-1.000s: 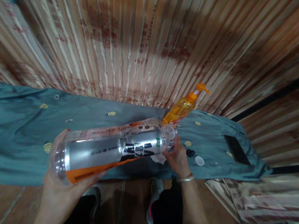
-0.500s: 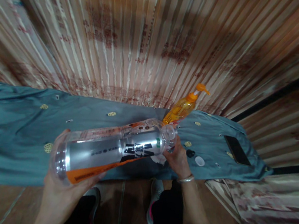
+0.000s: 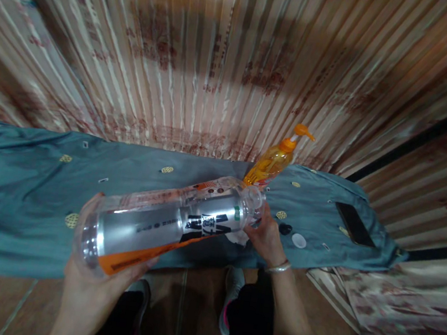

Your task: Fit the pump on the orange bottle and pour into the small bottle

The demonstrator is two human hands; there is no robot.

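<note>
Silver-labelled bottle slants above green cloth. Left hand cups base; right hand pinches neck, far-side grip unclear. Support both ends, squeeze lightly, keep clear of pump bottle.

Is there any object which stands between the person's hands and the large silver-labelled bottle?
Nothing visible does. The left hand grips the bottle near its base; the right hand holds its neck end. The orange pump bottle stands beyond the neck, not between.
</note>
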